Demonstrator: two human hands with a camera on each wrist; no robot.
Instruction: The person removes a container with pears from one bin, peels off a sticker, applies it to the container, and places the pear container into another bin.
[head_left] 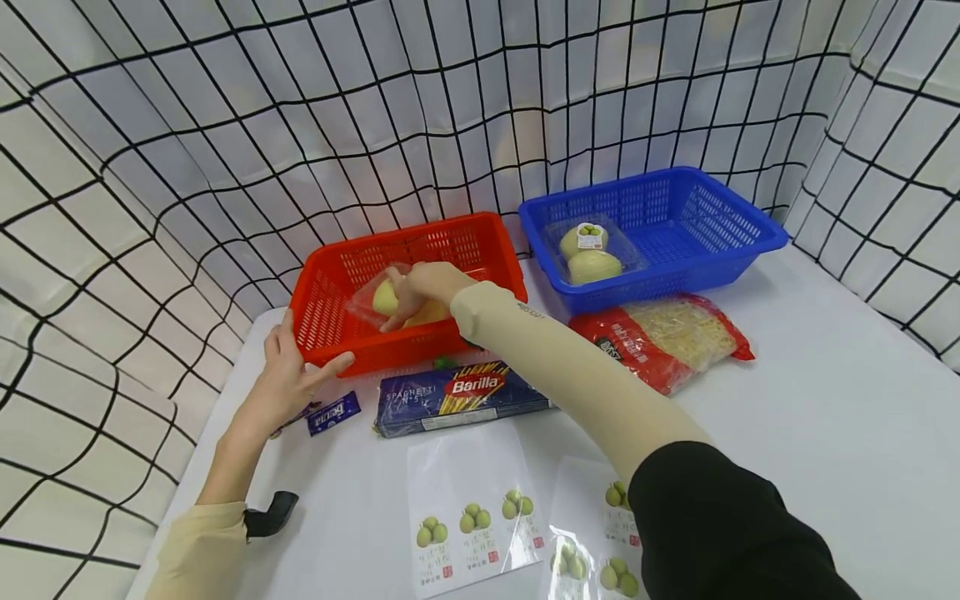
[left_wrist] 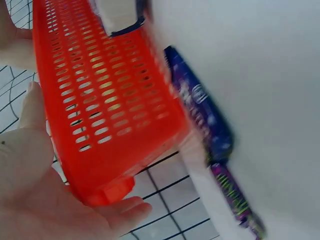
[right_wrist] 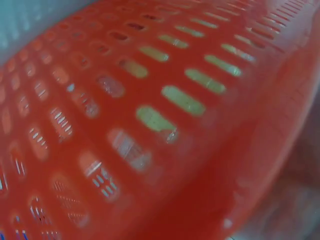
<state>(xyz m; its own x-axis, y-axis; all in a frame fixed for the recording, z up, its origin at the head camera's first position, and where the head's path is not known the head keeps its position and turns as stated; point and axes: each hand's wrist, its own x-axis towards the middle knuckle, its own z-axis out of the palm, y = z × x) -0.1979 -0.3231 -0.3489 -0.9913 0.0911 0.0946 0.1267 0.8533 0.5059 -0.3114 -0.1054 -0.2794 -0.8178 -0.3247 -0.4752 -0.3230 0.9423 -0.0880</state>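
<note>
We are finding the left hand (head_left: 283, 383) spread at the near left corner of the red basket (head_left: 397, 350), its thumb extending along the front and its fingers touching the left side. The right hand (head_left: 422, 287) is reaching inside the same basket, its fingers spreading over a clear pack of pale fruit (head_left: 385, 297). We are seeing contact from above, but we cannot tell whether the fingers are gripping it; the right wrist view is showing mostly the basket's slotted wall. The pack is lying in the basket's left half.

We are reading "Barilla" and "SPAGHETTI N°5" on the dark blue pasta pack (head_left: 465, 404), which is lying in front of the red basket. Lettering is showing on the small blue packet (head_left: 333, 413) near the left hand, without our reading it surely. Two printed clear bags (head_left: 476, 467) are lying nearest the person, bearing green fruit pictures, red seal marks and characters too small to read. The blue basket (head_left: 675, 271) is holding another fruit pack (head_left: 595, 267) with a white fruit-picture label. Beneath its near edge, a red noodle bag (head_left: 678, 337) is displaying white characters we cannot decipher.
</note>
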